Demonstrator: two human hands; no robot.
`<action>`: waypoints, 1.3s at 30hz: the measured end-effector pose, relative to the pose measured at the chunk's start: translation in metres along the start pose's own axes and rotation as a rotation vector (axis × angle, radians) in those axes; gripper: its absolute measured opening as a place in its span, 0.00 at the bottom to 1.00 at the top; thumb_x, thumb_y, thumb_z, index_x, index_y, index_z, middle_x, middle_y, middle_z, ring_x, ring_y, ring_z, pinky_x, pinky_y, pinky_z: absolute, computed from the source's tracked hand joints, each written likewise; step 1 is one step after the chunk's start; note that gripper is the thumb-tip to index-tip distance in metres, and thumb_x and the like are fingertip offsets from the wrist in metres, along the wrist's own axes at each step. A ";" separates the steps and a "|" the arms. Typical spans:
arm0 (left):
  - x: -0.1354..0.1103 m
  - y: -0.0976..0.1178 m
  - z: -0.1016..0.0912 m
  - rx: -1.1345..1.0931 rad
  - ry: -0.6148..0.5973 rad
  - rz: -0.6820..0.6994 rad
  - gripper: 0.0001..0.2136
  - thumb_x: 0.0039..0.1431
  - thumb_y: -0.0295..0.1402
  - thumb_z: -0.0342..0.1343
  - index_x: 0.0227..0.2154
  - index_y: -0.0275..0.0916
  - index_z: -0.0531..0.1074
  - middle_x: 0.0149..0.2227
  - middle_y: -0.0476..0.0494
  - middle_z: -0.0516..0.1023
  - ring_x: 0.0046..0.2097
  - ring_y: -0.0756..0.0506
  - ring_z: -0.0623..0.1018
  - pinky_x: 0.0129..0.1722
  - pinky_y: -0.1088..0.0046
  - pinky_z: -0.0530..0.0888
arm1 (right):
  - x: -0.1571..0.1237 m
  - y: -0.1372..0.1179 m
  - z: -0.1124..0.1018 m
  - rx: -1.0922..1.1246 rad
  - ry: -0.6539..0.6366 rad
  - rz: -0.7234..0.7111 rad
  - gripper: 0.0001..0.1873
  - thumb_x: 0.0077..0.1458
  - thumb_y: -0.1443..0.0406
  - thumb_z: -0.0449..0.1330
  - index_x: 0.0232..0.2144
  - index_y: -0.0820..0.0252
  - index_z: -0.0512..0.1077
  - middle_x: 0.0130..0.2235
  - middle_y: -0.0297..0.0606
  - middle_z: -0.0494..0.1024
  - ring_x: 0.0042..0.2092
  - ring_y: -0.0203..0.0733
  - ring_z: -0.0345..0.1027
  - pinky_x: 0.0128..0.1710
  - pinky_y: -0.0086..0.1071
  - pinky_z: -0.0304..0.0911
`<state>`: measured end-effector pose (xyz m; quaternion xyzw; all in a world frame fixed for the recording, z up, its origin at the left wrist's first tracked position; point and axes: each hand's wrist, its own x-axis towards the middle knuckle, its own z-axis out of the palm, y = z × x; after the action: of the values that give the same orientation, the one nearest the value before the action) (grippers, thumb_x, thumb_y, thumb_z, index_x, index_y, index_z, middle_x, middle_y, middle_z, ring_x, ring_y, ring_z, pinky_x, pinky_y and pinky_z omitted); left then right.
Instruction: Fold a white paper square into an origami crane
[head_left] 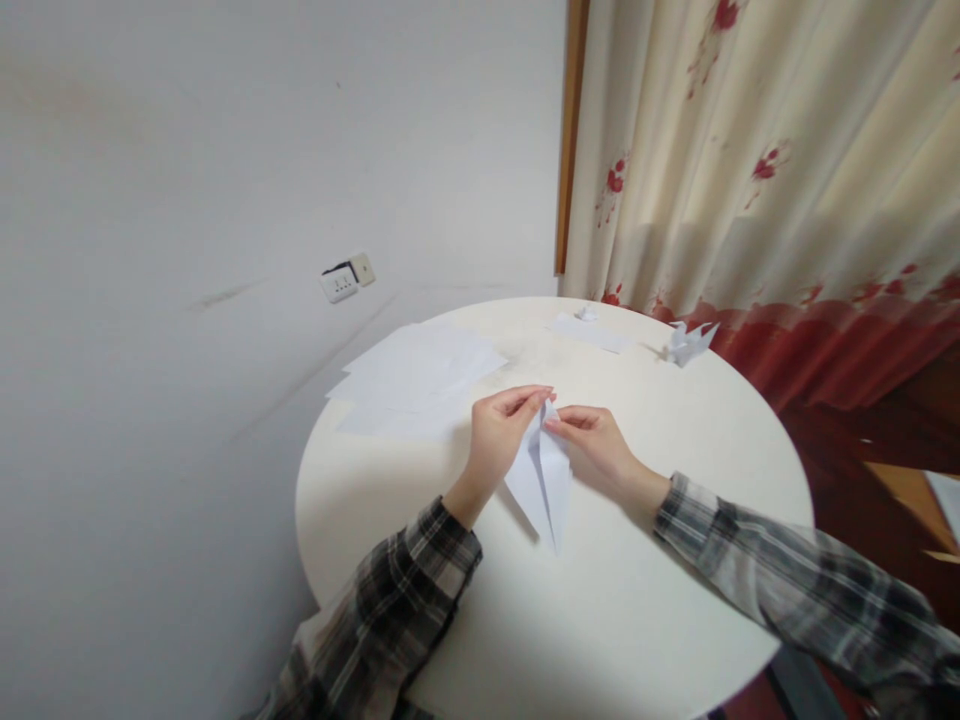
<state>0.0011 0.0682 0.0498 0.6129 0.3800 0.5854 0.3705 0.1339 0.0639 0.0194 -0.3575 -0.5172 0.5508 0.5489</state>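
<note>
A white folded paper (541, 478), long and kite-shaped with a crease down its middle, is held just above the round table's middle. My left hand (501, 428) pinches its far tip between thumb and fingers. On the right side of that same tip, my right hand (596, 440) grips the edge, thumb on top. The paper's pointed lower end hangs toward me. Fingers hide part of the upper tip.
Several loose white sheets (420, 375) overlap at the white table's (622, 590) back left. An origami crane (688, 344) stands at the right rim. Toward the back, a small folded paper (586, 314) sits by a flat sheet (596, 333). A wall (187, 420) borders the left side.
</note>
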 end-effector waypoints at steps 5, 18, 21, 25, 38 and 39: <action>-0.001 0.004 -0.001 0.114 -0.037 0.036 0.07 0.52 0.32 0.56 0.31 0.36 0.77 0.35 0.43 0.80 0.38 0.46 0.78 0.40 0.71 0.74 | 0.004 0.006 -0.006 -0.115 0.010 -0.078 0.10 0.38 0.62 0.67 0.26 0.62 0.76 0.28 0.37 0.78 0.28 0.36 0.67 0.30 0.29 0.61; 0.005 -0.010 -0.008 0.151 -0.134 -0.028 0.07 0.51 0.34 0.57 0.30 0.37 0.78 0.33 0.45 0.80 0.36 0.46 0.78 0.36 0.73 0.73 | 0.004 0.009 -0.008 -0.133 0.011 -0.088 0.13 0.39 0.59 0.66 0.28 0.61 0.78 0.32 0.40 0.79 0.32 0.40 0.70 0.34 0.32 0.64; 0.005 -0.009 -0.008 0.173 -0.104 -0.038 0.08 0.51 0.35 0.58 0.29 0.37 0.78 0.32 0.45 0.80 0.35 0.46 0.78 0.35 0.73 0.73 | 0.004 0.009 -0.008 -0.129 0.004 -0.071 0.14 0.38 0.59 0.67 0.28 0.62 0.78 0.32 0.40 0.79 0.32 0.41 0.71 0.34 0.33 0.65; 0.005 -0.006 -0.008 0.192 -0.095 -0.020 0.07 0.50 0.35 0.58 0.29 0.38 0.78 0.33 0.45 0.80 0.36 0.46 0.78 0.38 0.72 0.73 | 0.005 0.010 -0.008 -0.112 0.008 -0.047 0.13 0.36 0.60 0.67 0.27 0.62 0.77 0.31 0.39 0.79 0.32 0.41 0.71 0.34 0.33 0.65; 0.006 -0.008 -0.012 0.245 -0.184 -0.030 0.09 0.51 0.37 0.57 0.29 0.38 0.78 0.32 0.46 0.80 0.33 0.47 0.77 0.33 0.73 0.72 | 0.005 0.008 -0.011 -0.177 0.026 -0.049 0.15 0.38 0.57 0.66 0.28 0.62 0.77 0.31 0.39 0.79 0.31 0.41 0.70 0.33 0.32 0.64; 0.006 -0.008 -0.012 0.243 -0.190 -0.037 0.09 0.50 0.37 0.57 0.29 0.37 0.78 0.31 0.47 0.80 0.32 0.47 0.77 0.31 0.74 0.72 | 0.006 0.008 -0.011 -0.181 0.020 -0.047 0.15 0.38 0.57 0.66 0.28 0.62 0.77 0.31 0.39 0.79 0.32 0.41 0.70 0.33 0.33 0.64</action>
<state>-0.0113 0.0777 0.0456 0.6986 0.4227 0.4676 0.3386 0.1422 0.0724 0.0103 -0.3990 -0.5676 0.4850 0.5324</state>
